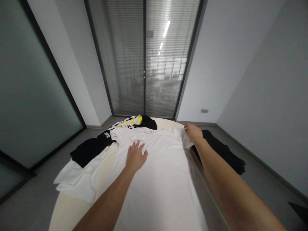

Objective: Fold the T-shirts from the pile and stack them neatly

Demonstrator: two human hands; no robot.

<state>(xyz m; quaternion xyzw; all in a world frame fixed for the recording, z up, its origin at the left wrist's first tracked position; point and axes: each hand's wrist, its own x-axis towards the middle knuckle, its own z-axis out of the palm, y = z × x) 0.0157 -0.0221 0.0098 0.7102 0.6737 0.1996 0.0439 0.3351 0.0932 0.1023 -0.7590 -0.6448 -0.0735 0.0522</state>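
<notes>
A white T-shirt [158, 179] lies spread over the table, its collar at the far side and its body running toward me. My left hand [136, 156] rests on the upper left of the shirt with fingers spread. At the far right, my right hand [193, 132] has its fingers closed on the shirt's right sleeve near the shoulder. The right fingertips are partly hidden, but the fabric is gathered at them.
The pale table [72, 208] has a curved edge. On its left lie black clothing with white and yellow print [91, 150] and white garments [80, 183]. Black clothing [223, 150] hangs at the right. Beyond stands a glass partition [144, 64] with blinds.
</notes>
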